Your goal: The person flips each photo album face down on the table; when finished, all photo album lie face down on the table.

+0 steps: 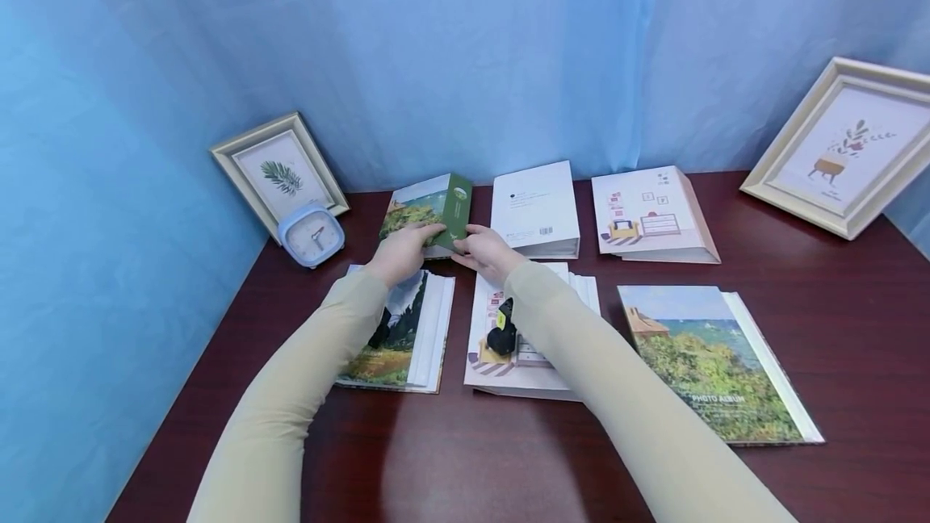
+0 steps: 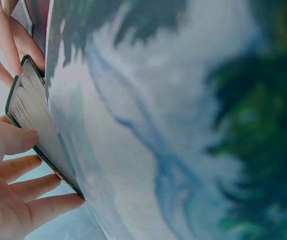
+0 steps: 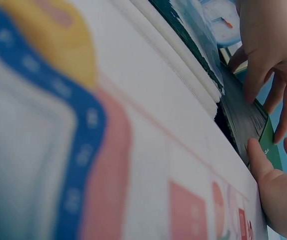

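A small green album [image 1: 429,207] with a landscape cover lies at the back of the dark table [image 1: 472,466], and both hands are on its near end. My left hand [image 1: 425,239] grips it, thumb on the page edges [image 2: 31,112] and fingers along the cover. My right hand [image 1: 468,244] pinches the album's near right corner [image 3: 266,145], its thumb pressed on the edge. My left forearm lies over a landscape-cover album [image 1: 407,329]. An illustrated white album [image 1: 534,378] lies under the right forearm.
Behind stand a white album [image 1: 536,208] and an illustrated album [image 1: 650,216]. A large landscape album [image 1: 715,361] lies at the right. A blue clock [image 1: 312,234] and a leaf picture frame [image 1: 279,172] stand back left, another frame [image 1: 843,144] back right. Blue cloth hangs behind.
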A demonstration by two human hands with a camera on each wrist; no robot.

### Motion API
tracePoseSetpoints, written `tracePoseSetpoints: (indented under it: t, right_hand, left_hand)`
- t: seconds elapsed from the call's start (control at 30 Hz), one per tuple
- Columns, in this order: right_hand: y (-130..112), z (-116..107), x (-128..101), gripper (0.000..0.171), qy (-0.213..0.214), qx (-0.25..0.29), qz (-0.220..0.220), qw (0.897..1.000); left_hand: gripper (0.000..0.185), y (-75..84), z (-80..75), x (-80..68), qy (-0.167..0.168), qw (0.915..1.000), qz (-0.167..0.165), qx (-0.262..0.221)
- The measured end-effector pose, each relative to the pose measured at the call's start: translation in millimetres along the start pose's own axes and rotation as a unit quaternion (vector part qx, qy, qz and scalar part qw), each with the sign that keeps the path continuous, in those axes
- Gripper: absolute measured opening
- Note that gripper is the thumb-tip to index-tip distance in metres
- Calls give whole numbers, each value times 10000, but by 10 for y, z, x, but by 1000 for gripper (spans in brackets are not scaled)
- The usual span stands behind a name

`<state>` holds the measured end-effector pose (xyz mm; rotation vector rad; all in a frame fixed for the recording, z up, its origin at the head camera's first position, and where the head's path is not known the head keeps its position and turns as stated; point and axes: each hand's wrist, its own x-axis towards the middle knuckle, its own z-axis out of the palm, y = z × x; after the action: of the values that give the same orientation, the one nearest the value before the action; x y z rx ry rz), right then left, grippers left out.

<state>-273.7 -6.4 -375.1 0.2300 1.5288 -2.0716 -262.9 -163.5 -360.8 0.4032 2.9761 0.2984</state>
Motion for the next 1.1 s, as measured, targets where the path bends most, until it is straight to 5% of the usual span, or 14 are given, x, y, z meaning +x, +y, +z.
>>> tracePoseSetpoints:
  t: [0.43,1.1]
  right_hand:
    - [-52,1,-30,62,83,-254,-98,9996]
    - [-157,49,-157,62,31,-590,-96,9982]
  left_hand:
    - [50,-9,14,10,-17,10000,-7,89]
    - [48,-61,-78,-19,-604,9979,227,-81]
